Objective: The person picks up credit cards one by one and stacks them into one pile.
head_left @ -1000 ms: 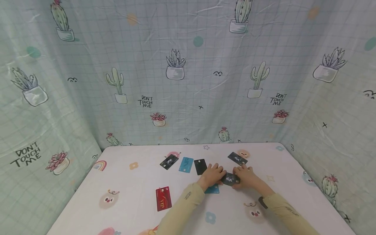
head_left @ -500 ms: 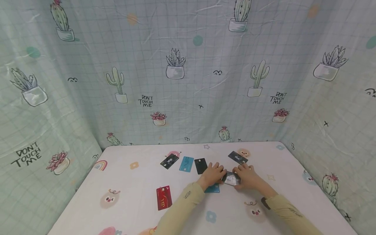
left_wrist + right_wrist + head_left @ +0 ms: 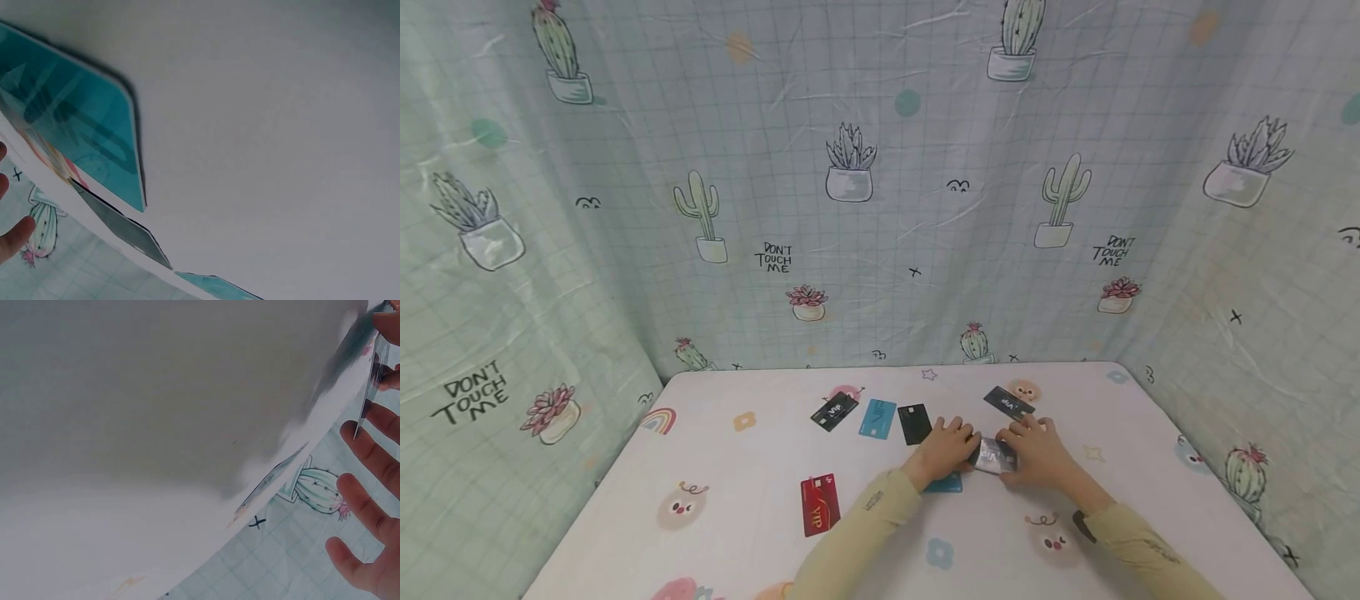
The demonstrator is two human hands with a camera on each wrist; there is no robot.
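In the head view, a black VIP card [image 3: 992,455] is held between both hands over the white table, its face tilted and shiny with glare. My left hand [image 3: 945,449] pinches its left edge and my right hand [image 3: 1036,452] pinches its right edge. In the right wrist view the card [image 3: 370,384] shows edge-on between thumb and fingertips, lifted off the tabletop. A blue card [image 3: 946,482] lies partly hidden under the left hand. Another black card [image 3: 914,423] lies just beyond that hand. Beyond the right hand lies a further black VIP card [image 3: 1008,402].
A red VIP card [image 3: 820,505] lies left of the left forearm. Farther back are a black VIP card [image 3: 834,411] and a blue card [image 3: 877,419]. A cactus-print curtain [image 3: 880,233] surrounds the table [image 3: 730,467] at the back and sides.
The held black card has tilted, and its face has gone from dark to bright with glare. Both hands stay nearly in place, and the cards on the table have not moved.
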